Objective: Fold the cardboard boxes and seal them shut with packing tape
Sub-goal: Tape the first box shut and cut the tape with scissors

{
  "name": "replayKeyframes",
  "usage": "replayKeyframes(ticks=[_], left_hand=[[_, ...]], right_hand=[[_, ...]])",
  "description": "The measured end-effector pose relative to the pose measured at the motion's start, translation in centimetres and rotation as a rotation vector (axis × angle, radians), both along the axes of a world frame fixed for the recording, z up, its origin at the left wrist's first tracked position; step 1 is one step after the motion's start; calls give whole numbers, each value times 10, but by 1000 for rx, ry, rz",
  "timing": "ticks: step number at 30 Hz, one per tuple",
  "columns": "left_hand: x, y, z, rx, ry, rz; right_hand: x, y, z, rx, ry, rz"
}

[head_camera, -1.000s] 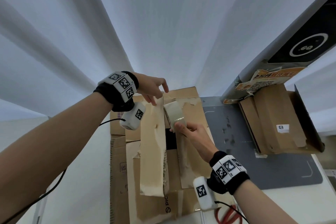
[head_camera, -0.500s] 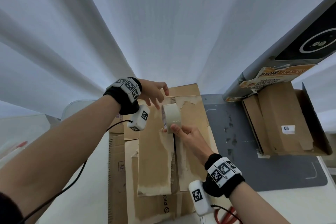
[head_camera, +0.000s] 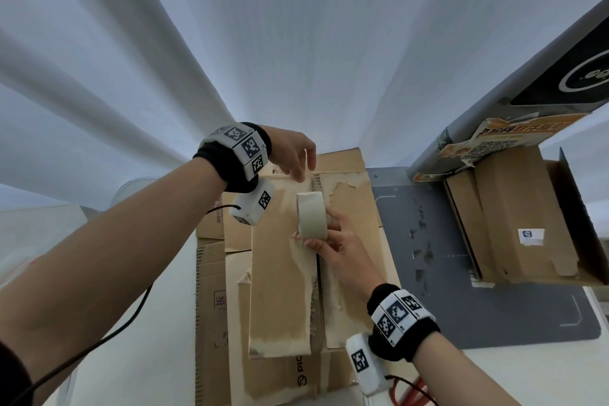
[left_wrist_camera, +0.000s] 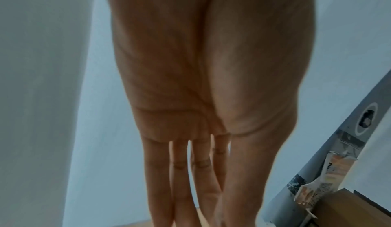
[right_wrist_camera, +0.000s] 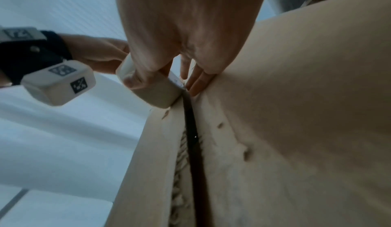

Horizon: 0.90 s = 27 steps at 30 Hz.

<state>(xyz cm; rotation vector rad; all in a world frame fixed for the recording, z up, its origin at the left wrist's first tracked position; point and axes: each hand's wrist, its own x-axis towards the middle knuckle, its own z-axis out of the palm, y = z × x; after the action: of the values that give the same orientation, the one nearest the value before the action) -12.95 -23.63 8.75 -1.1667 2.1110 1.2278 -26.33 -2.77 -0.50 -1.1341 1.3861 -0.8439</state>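
Both hands worked above a cardboard box [head_camera: 280,287] on the table: the right hand [head_camera: 336,250] gripped a roll of packing tape [head_camera: 311,216], thumb curled over its outer face, holding it on edge just above the dark gap [right_wrist_camera: 191,130] between the box's two top flaps. The left hand [head_camera: 290,152], fingers long and nearly straight with the thumb drawn in beside them, reached down to the far end of that seam, though whether it pinched the tape's free end could not be told. Another worn cardboard box [head_camera: 514,217] sat to the right on a grey mat [head_camera: 428,273].
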Motion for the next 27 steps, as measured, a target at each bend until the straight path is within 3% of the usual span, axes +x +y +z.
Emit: replayKeyframes(ticks=[7,16,27], left_hand=[[-14,-17,-2,-91,-55,-103],[-29,-34,-9,-84,-26,-169],[-7,-39,-43,56,171,98]], right_hand=[[-11,-10,3,-89,153,-9],[-14,-18,-8,-12,111,-49],[-21,-32,-18,28,118,195]])
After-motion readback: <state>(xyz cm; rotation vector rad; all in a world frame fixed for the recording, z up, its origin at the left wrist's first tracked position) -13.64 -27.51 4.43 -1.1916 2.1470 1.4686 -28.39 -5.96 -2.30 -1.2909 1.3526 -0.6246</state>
